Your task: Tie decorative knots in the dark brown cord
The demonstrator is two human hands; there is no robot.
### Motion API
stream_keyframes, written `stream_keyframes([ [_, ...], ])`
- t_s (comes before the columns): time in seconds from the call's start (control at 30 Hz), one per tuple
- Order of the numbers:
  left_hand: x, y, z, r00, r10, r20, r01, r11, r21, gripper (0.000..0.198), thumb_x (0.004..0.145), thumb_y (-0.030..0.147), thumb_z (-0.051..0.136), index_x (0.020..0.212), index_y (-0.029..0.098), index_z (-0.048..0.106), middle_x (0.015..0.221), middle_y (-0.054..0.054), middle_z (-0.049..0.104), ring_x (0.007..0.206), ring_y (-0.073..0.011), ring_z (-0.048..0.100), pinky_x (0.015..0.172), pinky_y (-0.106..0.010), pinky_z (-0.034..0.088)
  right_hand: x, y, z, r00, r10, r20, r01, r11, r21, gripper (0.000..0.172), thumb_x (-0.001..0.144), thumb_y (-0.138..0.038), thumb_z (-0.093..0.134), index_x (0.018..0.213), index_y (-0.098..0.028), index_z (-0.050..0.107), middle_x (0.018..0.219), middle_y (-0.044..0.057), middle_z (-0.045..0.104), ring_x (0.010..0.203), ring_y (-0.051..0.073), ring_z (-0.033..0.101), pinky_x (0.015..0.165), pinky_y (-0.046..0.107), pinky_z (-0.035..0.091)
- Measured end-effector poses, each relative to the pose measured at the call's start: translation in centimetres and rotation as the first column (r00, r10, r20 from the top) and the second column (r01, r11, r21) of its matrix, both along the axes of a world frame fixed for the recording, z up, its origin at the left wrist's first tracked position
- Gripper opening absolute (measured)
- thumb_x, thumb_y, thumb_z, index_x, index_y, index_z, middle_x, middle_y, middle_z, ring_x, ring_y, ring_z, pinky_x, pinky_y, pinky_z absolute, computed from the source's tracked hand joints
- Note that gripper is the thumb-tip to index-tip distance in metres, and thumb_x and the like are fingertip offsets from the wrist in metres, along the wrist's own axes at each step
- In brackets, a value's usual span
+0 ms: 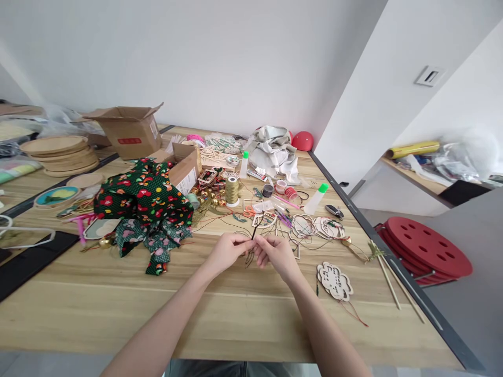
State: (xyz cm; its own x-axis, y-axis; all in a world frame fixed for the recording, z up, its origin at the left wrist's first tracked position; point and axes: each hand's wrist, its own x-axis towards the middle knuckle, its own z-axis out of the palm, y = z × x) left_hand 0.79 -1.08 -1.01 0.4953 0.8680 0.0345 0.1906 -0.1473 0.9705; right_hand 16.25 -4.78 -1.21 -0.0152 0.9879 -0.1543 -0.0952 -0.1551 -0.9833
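Above the middle of the wooden table, my left hand [231, 251] and my right hand [277, 254] meet fingertip to fingertip. Both are closed in a pinch on thin black cord [249, 258], whose loops hang below the fingers. A short dark end sticks up between them. Just beyond my hands lie a cut-out wooden piece [264, 220], orange scissors [250, 211] and purple scissors [283, 218]. Flower-shaped wooden plaques [329, 227] with strings are to their right. One lettered plaque [335, 281] with a red string lies nearer, right of my right hand.
Patterned dark fabric [145, 193] is heaped to the left, beside a small carton [184, 170] and a gold thread spool [232, 189]. Green-capped bottles [316, 199] stand upright. A large cardboard box [131, 133] is at the back. Thin sticks [404, 290] lie along the right edge.
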Motion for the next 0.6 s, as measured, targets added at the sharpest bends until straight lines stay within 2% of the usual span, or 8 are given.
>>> stream_keyframes([
  [0.13, 0.2, 0.0, -0.3, 0.992, 0.094, 0.087, -0.09, 0.995, -0.046, 0.027, 0.076, 0.039, 0.061, 0.071, 0.015, 0.072, 0.068, -0.003, 0.063, 0.07, -0.0168, 0.055, 0.064, -0.025, 0.039, -0.4, -0.2, -0.1, 0.995, 0.051, -0.08, -0.054, 0.998, -0.032, 0.036, 0.062, -0.04, 0.077, 0.08, -0.012, 0.064, 0.068, 0.003, 0.066, 0.042, 0.013, 0.062, 0.03, 0.017, 0.045],
  [0.27, 0.7, -0.4, -0.6, 0.98, 0.142, 0.137, -0.13, 0.987, -0.096, 0.025, 0.072, 0.04, 0.066, 0.074, 0.016, 0.074, 0.073, -0.004, 0.064, 0.076, -0.0179, 0.055, 0.066, -0.025, 0.041, -0.8, -0.3, -0.1, 0.952, 0.113, -0.286, -0.142, 0.986, -0.083, 0.033, 0.061, -0.033, 0.08, 0.08, -0.011, 0.065, 0.069, 0.004, 0.067, 0.049, 0.013, 0.064, 0.04, 0.017, 0.051],
  [0.4, 1.0, -0.7, -0.3, 0.965, 0.165, 0.204, -0.121, 0.97, -0.213, 0.027, 0.069, 0.041, 0.069, 0.075, 0.015, 0.073, 0.071, -0.003, 0.063, 0.069, -0.0156, 0.054, 0.059, -0.023, 0.04, -0.7, -0.3, -0.2, 0.902, 0.096, -0.421, -0.16, 0.98, -0.119, 0.031, 0.063, -0.03, 0.081, 0.079, -0.009, 0.064, 0.071, 0.007, 0.069, 0.058, 0.014, 0.067, 0.059, 0.022, 0.057],
  [0.6, 0.7, -0.7, 0.4, 0.948, 0.228, 0.221, -0.147, 0.932, -0.332, 0.033, 0.069, 0.045, 0.068, 0.076, 0.013, 0.071, 0.064, -0.001, 0.059, 0.049, -0.0083, 0.042, 0.043, -0.02, 0.027, -0.7, -0.4, -0.1, 0.922, 0.119, -0.368, -0.159, 0.984, -0.081, 0.032, 0.067, -0.035, 0.078, 0.08, -0.009, 0.063, 0.067, 0.008, 0.069, 0.056, 0.017, 0.067, 0.054, 0.025, 0.057],
])
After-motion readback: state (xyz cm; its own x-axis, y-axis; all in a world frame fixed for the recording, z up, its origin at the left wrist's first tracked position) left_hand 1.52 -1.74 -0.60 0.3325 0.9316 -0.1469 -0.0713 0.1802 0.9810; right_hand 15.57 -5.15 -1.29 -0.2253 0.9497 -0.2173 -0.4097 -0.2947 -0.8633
